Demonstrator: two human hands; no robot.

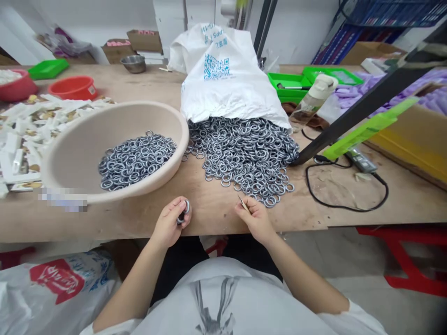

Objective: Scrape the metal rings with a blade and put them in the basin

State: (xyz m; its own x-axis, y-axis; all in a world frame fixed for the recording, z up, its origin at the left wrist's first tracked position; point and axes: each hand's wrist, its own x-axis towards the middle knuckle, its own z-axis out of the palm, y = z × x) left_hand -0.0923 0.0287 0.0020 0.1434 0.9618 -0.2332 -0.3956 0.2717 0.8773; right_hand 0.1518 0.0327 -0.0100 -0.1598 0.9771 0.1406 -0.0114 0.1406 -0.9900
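My left hand (171,222) is closed around a grey ring (187,206), perhaps more than one, above the table's front edge. In my right hand (257,219) a slim, pointed blade-like tool (243,203) is pinched between thumb and fingers, its tip up and to the left. Just beyond that hand spreads a heap of grey rings (247,153), spilling from the mouth of a white woven sack (233,83). A large beige basin (66,163) on the left has many more such rings (138,160) in it.
White plastic pieces (17,139) cover the far left, near a red bowl (73,87). A dark metal post (349,111) slants across the right side. Beside it lie a black cable (349,207), a power strip (361,160) and a bottle (314,100). Green trays (286,81) stand behind.
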